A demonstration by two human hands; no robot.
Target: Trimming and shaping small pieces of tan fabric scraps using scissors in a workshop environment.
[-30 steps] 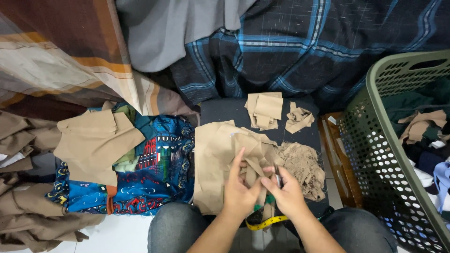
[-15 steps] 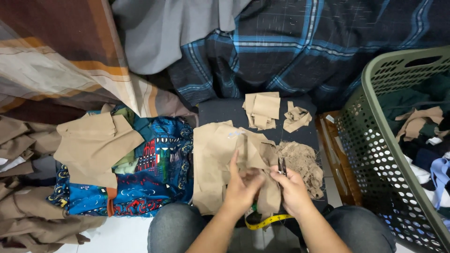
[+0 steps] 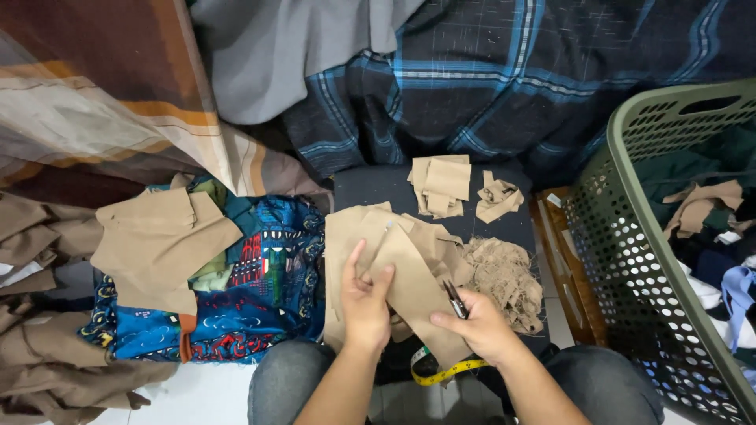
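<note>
My left hand (image 3: 365,303) grips a tan fabric piece (image 3: 409,271) over my lap, thumb on top. My right hand (image 3: 480,324) holds the same strip lower down and also has a small pair of thread snips (image 3: 455,299) in its fingers, the tips pointing up at the cloth. More tan cut pieces (image 3: 370,236) lie under the held one. A clump of frayed tan threads (image 3: 504,275) sits just right of my hands. A yellow tape measure (image 3: 441,371) curls under my right wrist.
A green perforated laundry basket (image 3: 630,236) full of clothes stands at the right. Small tan scraps (image 3: 441,185) lie on a dark mat ahead. Tan pieces (image 3: 161,240) rest on blue patterned fabric (image 3: 268,291) at the left. Plaid and striped cloths hang behind.
Both hands have shifted on the tan piece: the strip now lies flatter and longer between them, and the snips in my right hand show more plainly.
</note>
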